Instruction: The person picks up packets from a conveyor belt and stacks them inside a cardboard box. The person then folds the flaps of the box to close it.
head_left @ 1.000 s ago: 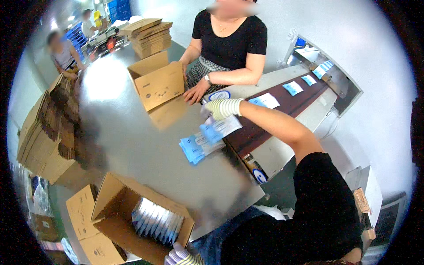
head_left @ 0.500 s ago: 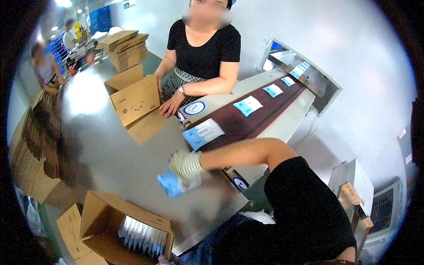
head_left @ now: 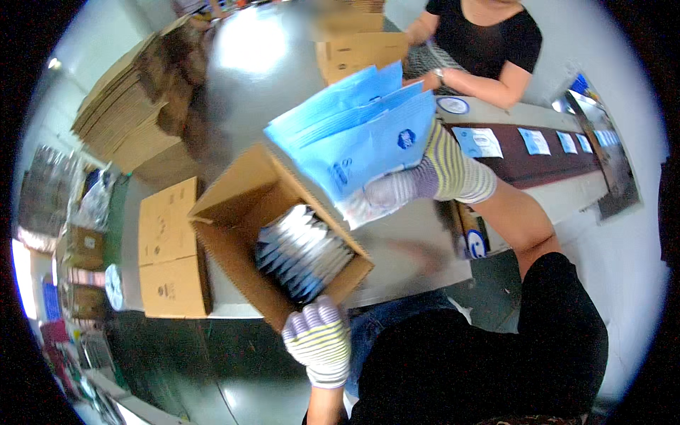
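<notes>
Head camera: a worker's right hand (head_left: 418,184), in a striped knit glove, clamps a thick sheaf of blue-and-white packets (head_left: 368,131) beside the far right wall of an open carton (head_left: 237,188). Gloved fingers close across the sheaf's white lower end, while its blue upper part fans into several layers; the sheaf is tilted, overlapping the carton's rim in view, and whether the two touch cannot be told. The left hand (head_left: 319,340), gloved to match, rests at the carton's near rim, fingers side by side and bent over the edge; its thumb is hidden, so how firmly it grips cannot be told. Inside the carton, a row of packed packets (head_left: 304,251) leans in overlapping order, silvery faces and blue edges showing. To the carton's right, single packets (head_left: 478,143) lie spaced out on a dark red conveyor belt (head_left: 520,164). Flattened cardboard (head_left: 170,244) lies to the left of the carton, and a tall stack of folded cartons (head_left: 124,106) stands beyond it, to the left. Well past the carton's far side, a co-worker (head_left: 489,42) in a black top stands near a second carton (head_left: 361,53).
</notes>
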The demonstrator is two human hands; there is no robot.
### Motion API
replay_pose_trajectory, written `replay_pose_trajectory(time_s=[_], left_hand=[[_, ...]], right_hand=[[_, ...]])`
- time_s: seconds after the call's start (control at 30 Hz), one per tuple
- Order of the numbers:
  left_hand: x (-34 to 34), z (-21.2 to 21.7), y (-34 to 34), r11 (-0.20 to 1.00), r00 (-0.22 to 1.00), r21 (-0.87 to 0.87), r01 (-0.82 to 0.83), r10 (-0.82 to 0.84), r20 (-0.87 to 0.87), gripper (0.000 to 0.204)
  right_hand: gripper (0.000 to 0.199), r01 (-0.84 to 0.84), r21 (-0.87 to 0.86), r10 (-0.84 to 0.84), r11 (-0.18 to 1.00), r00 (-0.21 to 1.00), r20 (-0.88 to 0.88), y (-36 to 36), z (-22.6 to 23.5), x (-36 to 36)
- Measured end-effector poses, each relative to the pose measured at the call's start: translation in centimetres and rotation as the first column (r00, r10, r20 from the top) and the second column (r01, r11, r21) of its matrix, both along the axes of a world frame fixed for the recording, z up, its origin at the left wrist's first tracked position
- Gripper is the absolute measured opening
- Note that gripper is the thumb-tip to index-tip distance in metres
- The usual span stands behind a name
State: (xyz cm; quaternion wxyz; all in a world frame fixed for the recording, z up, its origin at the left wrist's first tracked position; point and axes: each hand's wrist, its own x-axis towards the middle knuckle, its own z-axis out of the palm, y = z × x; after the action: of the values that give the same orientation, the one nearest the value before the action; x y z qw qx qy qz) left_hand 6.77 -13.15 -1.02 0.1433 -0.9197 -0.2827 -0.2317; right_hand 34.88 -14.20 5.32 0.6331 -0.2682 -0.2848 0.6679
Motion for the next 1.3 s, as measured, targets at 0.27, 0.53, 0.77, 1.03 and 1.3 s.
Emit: replay_pose_trajectory(time_s=[0.27,0.53,0.77,1.03,1.3], left_hand=[[-2.0,-0.2,-0.1,0.999,0.999,-0.047,0.025,-0.026,-0.034,0.018],[-1.7,0.5,-0.7,0.996,0.997,-0.087,0.012,-0.006,0.072,0.013],[-0.9,0.3,-0.8,0.991,0.993,-0.066,0.113,-0.115,-0.027,0.013],[-1.5,0.4,0.5,0.988,0.990,-0.059,0.140,-0.141,-0.010,0.014],[-0.9,-0.2,1.1,0.970,0.971,-0.067,0.235,-0.230,0.072,0.018]], right_hand=[[0.046,-0.215,0.062,-0.203,0.975,-0.729,0.654,13.2,0.3,-11.5],[0.014,-0.493,0.268,-0.543,0.828,-0.582,0.606,13.3,-4.7,-10.5],[0.019,-0.395,-0.273,-0.279,0.877,-0.882,0.381,11.8,-5.0,-12.8],[0.022,-0.591,-0.440,-0.430,0.677,-0.802,0.415,16.9,-8.4,-16.5],[0.052,-0.118,0.541,-0.539,0.833,-0.397,0.743,16.9,14.3,-5.7]])
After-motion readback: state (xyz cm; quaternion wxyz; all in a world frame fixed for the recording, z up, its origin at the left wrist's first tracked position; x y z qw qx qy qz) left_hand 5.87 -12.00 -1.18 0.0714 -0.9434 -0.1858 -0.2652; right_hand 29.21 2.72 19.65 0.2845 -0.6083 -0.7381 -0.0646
